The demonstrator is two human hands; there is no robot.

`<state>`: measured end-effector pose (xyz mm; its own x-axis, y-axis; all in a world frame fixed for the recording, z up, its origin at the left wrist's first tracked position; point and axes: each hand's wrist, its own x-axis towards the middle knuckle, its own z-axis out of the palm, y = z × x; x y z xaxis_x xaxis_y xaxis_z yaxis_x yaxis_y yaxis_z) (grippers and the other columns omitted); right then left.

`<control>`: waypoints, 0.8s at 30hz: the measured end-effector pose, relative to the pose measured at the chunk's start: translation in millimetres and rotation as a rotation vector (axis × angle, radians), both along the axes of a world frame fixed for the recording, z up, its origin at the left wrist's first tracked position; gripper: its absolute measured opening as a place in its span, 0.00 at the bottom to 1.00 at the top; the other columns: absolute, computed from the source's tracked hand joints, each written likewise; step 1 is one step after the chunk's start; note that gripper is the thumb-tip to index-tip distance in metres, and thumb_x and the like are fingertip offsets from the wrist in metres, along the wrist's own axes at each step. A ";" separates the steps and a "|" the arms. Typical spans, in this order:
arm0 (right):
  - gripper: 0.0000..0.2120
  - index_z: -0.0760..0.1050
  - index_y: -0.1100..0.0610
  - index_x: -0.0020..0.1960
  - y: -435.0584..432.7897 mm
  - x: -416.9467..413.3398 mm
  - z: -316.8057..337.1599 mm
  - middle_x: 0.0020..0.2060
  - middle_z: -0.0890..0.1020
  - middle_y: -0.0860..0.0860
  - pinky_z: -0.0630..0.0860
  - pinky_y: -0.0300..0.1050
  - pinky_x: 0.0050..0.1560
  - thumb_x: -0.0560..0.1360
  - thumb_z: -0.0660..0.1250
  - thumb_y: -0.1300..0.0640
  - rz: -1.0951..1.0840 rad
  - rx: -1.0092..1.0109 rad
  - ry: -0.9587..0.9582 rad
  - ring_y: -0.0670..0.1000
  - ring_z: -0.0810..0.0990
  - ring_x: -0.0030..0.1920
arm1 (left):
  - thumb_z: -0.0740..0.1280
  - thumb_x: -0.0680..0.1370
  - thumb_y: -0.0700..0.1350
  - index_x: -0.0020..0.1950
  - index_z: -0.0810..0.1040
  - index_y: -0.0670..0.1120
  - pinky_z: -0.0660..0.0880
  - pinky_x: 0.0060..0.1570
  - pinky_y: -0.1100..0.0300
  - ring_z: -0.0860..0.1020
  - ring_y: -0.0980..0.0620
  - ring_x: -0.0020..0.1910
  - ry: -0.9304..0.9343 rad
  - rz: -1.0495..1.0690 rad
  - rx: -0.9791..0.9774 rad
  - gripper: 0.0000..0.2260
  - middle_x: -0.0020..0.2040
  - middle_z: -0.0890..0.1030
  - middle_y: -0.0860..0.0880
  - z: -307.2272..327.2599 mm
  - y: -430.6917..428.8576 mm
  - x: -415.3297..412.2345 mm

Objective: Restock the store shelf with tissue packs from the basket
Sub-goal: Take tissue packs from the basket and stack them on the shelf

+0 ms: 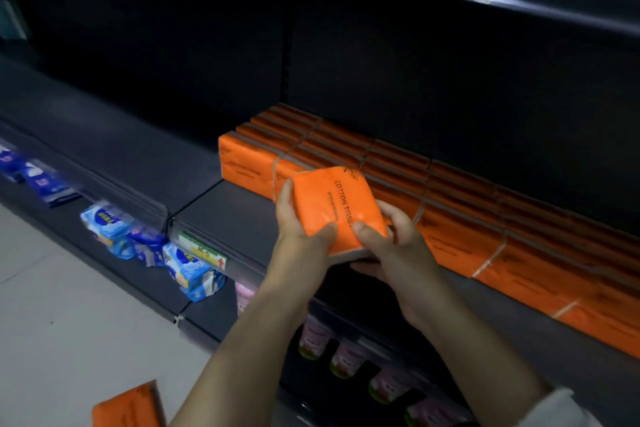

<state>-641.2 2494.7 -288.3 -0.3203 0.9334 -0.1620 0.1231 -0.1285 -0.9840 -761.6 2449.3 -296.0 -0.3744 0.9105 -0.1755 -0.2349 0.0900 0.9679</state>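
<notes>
Orange tissue pack near the shelf, left hand and right hand fingers clamped on it.

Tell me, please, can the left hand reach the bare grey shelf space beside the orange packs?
Probably yes: the left hand, gripping the orange tissue pack, hovers beside the grey shelf space, nothing between.

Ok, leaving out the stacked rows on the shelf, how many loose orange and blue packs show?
Orange: 2, the held pack and a pack at the bottom edge
Blue: 5 blue packs on the lower shelf, blurred
Total: 7
</notes>
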 end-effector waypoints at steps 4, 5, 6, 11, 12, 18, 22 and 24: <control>0.20 0.71 0.45 0.60 8.4 29.0 5.6 0.49 0.78 0.42 0.76 0.38 0.45 0.72 0.69 0.60 -0.079 0.316 -0.267 0.42 0.79 0.45 | 0.67 0.77 0.45 0.76 0.48 0.55 0.73 0.55 0.56 0.77 0.52 0.56 0.385 -0.125 -0.106 0.35 0.56 0.76 0.54 -11.0 -2.9 3.7; 0.22 0.71 0.44 0.61 12.1 36.9 5.0 0.51 0.77 0.41 0.73 0.38 0.49 0.71 0.70 0.60 -0.079 0.445 -0.419 0.42 0.77 0.49 | 0.68 0.76 0.45 0.75 0.56 0.52 0.71 0.57 0.57 0.76 0.51 0.59 0.562 -0.151 -0.139 0.31 0.59 0.75 0.53 -16.0 -3.2 1.3; 0.23 0.71 0.45 0.63 15.4 43.7 3.9 0.53 0.75 0.40 0.70 0.37 0.52 0.71 0.70 0.60 -0.070 0.553 -0.551 0.42 0.75 0.52 | 0.69 0.76 0.46 0.72 0.64 0.50 0.70 0.58 0.58 0.74 0.50 0.61 0.758 -0.186 -0.176 0.26 0.61 0.75 0.51 -19.8 -4.1 -0.2; 0.25 0.67 0.45 0.68 23.4 55.9 -4.4 0.61 0.71 0.43 0.65 0.41 0.59 0.74 0.68 0.57 -0.049 0.684 -0.812 0.47 0.68 0.63 | 0.71 0.73 0.48 0.65 0.75 0.49 0.69 0.59 0.59 0.72 0.48 0.62 1.137 -0.432 -0.287 0.20 0.62 0.74 0.48 -31.5 -7.1 2.9; 0.25 0.66 0.45 0.68 25.3 55.3 -6.6 0.62 0.71 0.45 0.65 0.43 0.60 0.74 0.68 0.57 -0.070 0.686 -0.829 0.48 0.67 0.64 | 0.71 0.73 0.47 0.66 0.74 0.50 0.69 0.61 0.57 0.72 0.47 0.63 1.159 -0.475 -0.305 0.22 0.63 0.73 0.48 -34.1 -6.4 3.5; 0.24 0.70 0.49 0.67 45.0 44.8 -19.7 0.59 0.71 0.54 0.68 0.47 0.58 0.72 0.69 0.58 -0.157 0.753 -0.818 0.55 0.69 0.61 | 0.70 0.73 0.47 0.67 0.72 0.54 0.69 0.62 0.56 0.70 0.47 0.65 1.368 -0.505 -0.329 0.23 0.65 0.72 0.50 -43.4 -1.8 3.6; 0.22 0.77 0.53 0.60 49.6 39.7 -34.7 0.56 0.72 0.58 0.73 0.51 0.54 0.67 0.73 0.60 -0.225 0.835 -0.807 0.59 0.71 0.58 | 0.70 0.74 0.48 0.65 0.74 0.54 0.69 0.61 0.57 0.70 0.47 0.65 1.433 -0.482 -0.319 0.20 0.64 0.72 0.51 -43.9 -1.7 5.4; 0.21 0.79 0.54 0.57 48.7 39.8 -40.4 0.52 0.74 0.59 0.75 0.52 0.49 0.64 0.75 0.60 -0.274 0.900 -0.829 0.61 0.73 0.53 | 0.70 0.74 0.49 0.64 0.75 0.54 0.69 0.61 0.57 0.71 0.48 0.64 1.441 -0.475 -0.310 0.19 0.63 0.72 0.51 -44.2 -1.8 6.2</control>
<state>-601.4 2543.4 -328.7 -0.2055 0.8371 0.5070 0.8215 0.4291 -0.3755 -755.4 2447.5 -340.2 -0.0833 0.9880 -0.1304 0.9552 0.1165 0.2721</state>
